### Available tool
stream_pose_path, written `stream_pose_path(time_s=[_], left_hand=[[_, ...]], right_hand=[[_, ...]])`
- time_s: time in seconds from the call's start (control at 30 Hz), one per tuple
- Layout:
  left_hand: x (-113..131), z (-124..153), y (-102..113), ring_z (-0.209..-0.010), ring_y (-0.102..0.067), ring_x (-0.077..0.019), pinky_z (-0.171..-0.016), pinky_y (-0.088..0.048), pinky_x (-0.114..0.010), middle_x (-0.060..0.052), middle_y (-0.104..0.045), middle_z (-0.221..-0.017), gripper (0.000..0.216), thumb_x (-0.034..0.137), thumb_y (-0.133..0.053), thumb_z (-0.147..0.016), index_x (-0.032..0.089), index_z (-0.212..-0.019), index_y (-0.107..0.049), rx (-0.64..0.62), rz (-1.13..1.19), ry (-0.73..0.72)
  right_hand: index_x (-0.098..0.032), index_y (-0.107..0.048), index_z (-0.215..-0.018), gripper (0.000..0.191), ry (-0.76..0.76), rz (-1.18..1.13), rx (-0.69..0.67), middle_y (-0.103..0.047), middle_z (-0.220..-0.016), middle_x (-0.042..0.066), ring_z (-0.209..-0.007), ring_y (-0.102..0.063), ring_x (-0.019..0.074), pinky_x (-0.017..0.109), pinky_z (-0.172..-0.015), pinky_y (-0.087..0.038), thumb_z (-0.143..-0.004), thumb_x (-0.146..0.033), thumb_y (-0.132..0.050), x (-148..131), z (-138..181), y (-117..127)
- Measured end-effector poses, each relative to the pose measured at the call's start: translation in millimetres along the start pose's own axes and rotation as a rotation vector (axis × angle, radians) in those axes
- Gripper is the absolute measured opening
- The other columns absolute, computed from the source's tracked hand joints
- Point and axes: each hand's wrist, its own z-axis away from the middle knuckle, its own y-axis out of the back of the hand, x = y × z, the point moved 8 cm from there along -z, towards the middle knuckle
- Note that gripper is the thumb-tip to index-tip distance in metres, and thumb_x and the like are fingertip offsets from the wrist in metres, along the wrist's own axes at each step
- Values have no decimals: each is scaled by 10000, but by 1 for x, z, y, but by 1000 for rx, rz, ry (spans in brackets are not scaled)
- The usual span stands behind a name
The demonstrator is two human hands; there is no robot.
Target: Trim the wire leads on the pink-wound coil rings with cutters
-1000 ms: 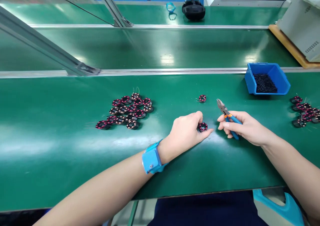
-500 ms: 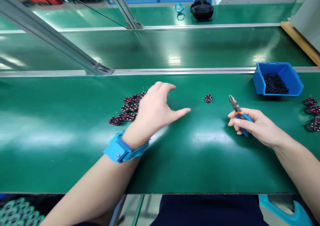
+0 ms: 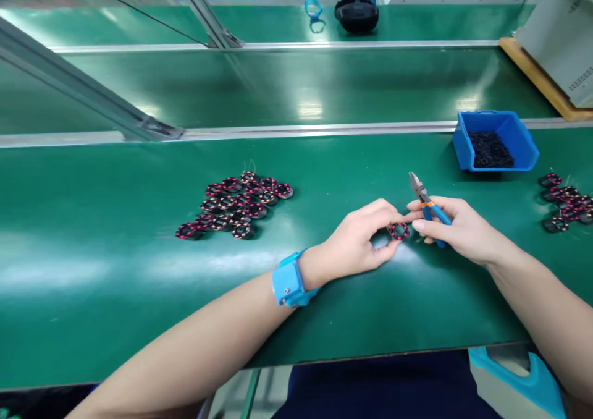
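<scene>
My left hand [image 3: 359,241] pinches a small black ring wound with pink coils [image 3: 399,230] just above the green table. A blue wrist strap [image 3: 290,280] circles that wrist. My right hand [image 3: 456,228] is closed on blue-handled cutting pliers [image 3: 427,207], jaws pointing up and away; its fingertips touch the ring's right side. A pile of several similar rings [image 3: 236,204] lies on the table to the left of my left hand.
A blue bin [image 3: 495,141] holding small black parts stands at the right. More coil rings [image 3: 565,201] lie at the far right edge. A metal rail [image 3: 296,130] separates the table from a green conveyor; a slanted metal strut [image 3: 92,101] crosses the left. A black object [image 3: 356,11] sits far back.
My left hand dropped one ring at the left pile, then came back right and picked up the lone ring from the middle of the table. It has brought it to my right hand.
</scene>
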Motion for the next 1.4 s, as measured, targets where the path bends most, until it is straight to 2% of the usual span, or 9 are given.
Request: stream_pose_path(time_s=[0.17, 0.37, 0.57, 0.63, 0.73, 0.93, 1.1, 1.17, 1.4], left_hand=[[11, 0, -10, -964, -619, -185, -847, -503, -304, -87, -657, -1017, 175, 168, -569, -847, 184, -1018, -602, -48, 43, 15], [-1, -2, -6, -678, -543, -147, -638, -434, -274, -36, -614, -761, 214, 378, -605, -841, 171, -805, -566, -53, -102, 169], [-13, 4, -10, -448, -436, -103, -466, -343, -244, 10, -518, -511, 291, 359, -545, -825, 187, -600, -481, -236, 630, 502], [-20, 4, -2, -401, -413, -102, -430, -323, -249, 14, -482, -461, 336, 380, -572, -779, 196, -540, -424, -114, 851, 562], [-35, 4, 14, -402, -403, -90, -407, -295, -232, 27, -454, -475, 364, 441, -604, -748, 191, -545, -435, 196, 762, 555], [-16, -2, -10, -470, -431, -75, -455, -339, -209, 34, -481, -529, 347, 426, -577, -852, 171, -636, -485, 123, 441, 491], [-24, 5, 26, -479, -491, -75, -456, -370, -203, 32, -525, -579, 346, 438, -570, -882, 181, -664, -493, 580, 476, 398], [-34, 9, 32, -480, -498, -78, -444, -360, -205, 30, -528, -586, 367, 478, -566, -875, 184, -667, -491, 655, 499, 416], [-22, -4, 2, -565, -490, -90, -516, -393, -219, 24, -524, -658, 337, 457, -686, -767, 172, -742, -508, 335, 413, 438]], right_hand=[[-152, -648, -837, 253, 88, 90, -74, -601, -693, -9, -619, -521, 121, 276, -610, -432, -694, -339, -741, -8, 1, -8], [-149, -651, -895, 274, 36, 16, -41, -602, -665, -8, -569, -532, 112, 260, -546, -438, -708, -335, -724, 2, -1, -7], [-153, -642, -847, 311, -20, -146, -19, -625, -641, -1, -561, -587, 113, 257, -544, -512, -667, -370, -774, 2, 0, -7], [-158, -633, -821, 341, -46, -204, 26, -638, -664, 1, -573, -609, 115, 258, -555, -534, -623, -374, -808, 2, -1, -4], [-163, -620, -806, 373, -82, -266, 63, -651, -690, 4, -593, -636, 122, 255, -560, -549, -585, -373, -835, 2, -1, -2], [-169, -605, -809, 418, -101, -312, 44, -638, -668, -10, -636, -663, 141, 259, -583, -558, -570, -412, -847, 5, -1, -7], [-174, -598, -805, 435, -103, -378, 45, -653, -713, -3, -630, -662, 135, 271, -596, -569, -557, -421, -857, 5, -1, -8], [-176, -598, -808, 430, -109, -400, 46, -658, -727, 0, -643, -667, 142, 275, -594, -571, -561, -412, -859, 6, -2, -9], [-176, -595, -807, 455, -123, -459, 22, -650, -686, -8, -666, -680, 156, 264, -587, -573, -539, -415, -875, 10, -3, -17]])
